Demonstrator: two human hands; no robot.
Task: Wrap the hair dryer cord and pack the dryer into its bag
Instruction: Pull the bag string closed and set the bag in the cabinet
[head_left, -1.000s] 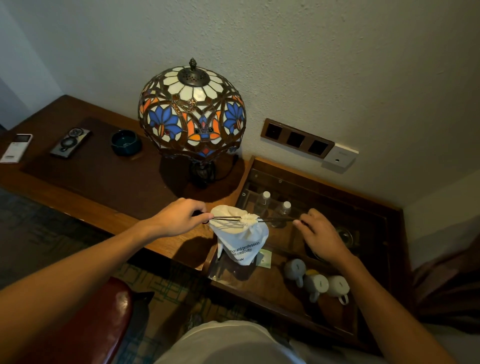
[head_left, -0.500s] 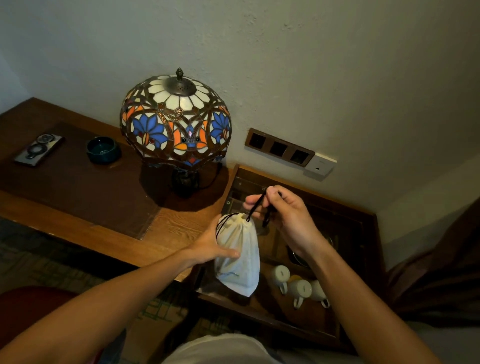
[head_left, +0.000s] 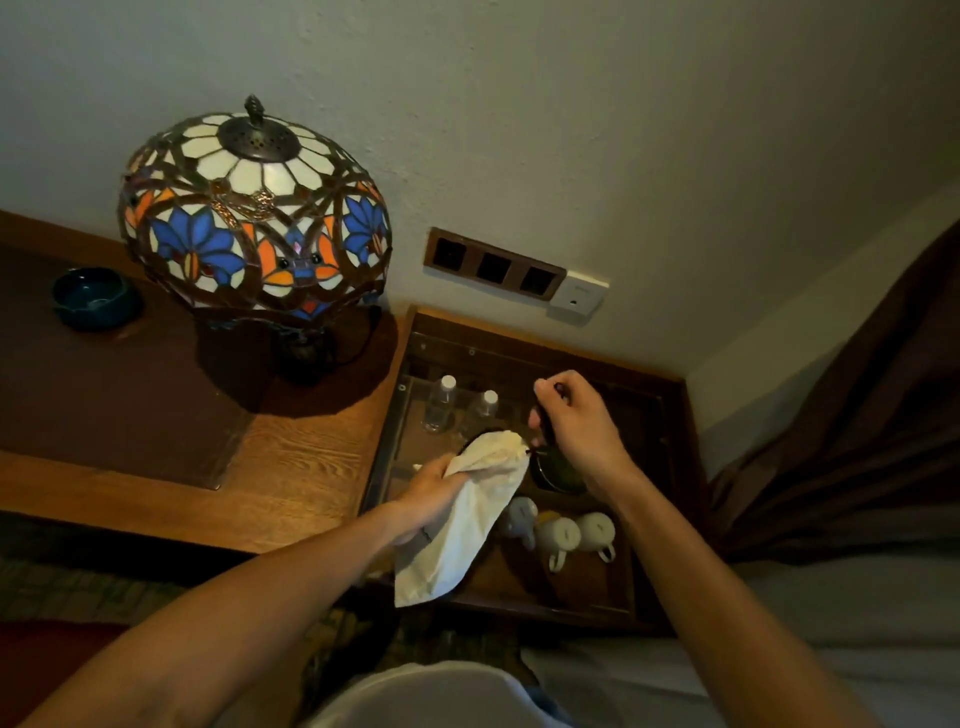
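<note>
Currently the left hand (head_left: 428, 493) is gripping the cream drawstring bag (head_left: 467, 512) by its upper side, fingers closed on the cloth. The right hand (head_left: 576, 431) is pinching the dark drawstring (head_left: 540, 441) beside the gathered mouth, fist clenched on the cord. The bag is hanging tilted in the air, over the glass-topped recess (head_left: 649, 415) in the wooden desk (head_left: 306, 457). Below it, two bottles (head_left: 441, 402) and three white mugs (head_left: 558, 535) are sitting under the glass. A stained-glass lamp (head_left: 254, 218) is standing to the left, with a dark bowl (head_left: 93, 296) beyond. The dryer itself is not visible.
</note>
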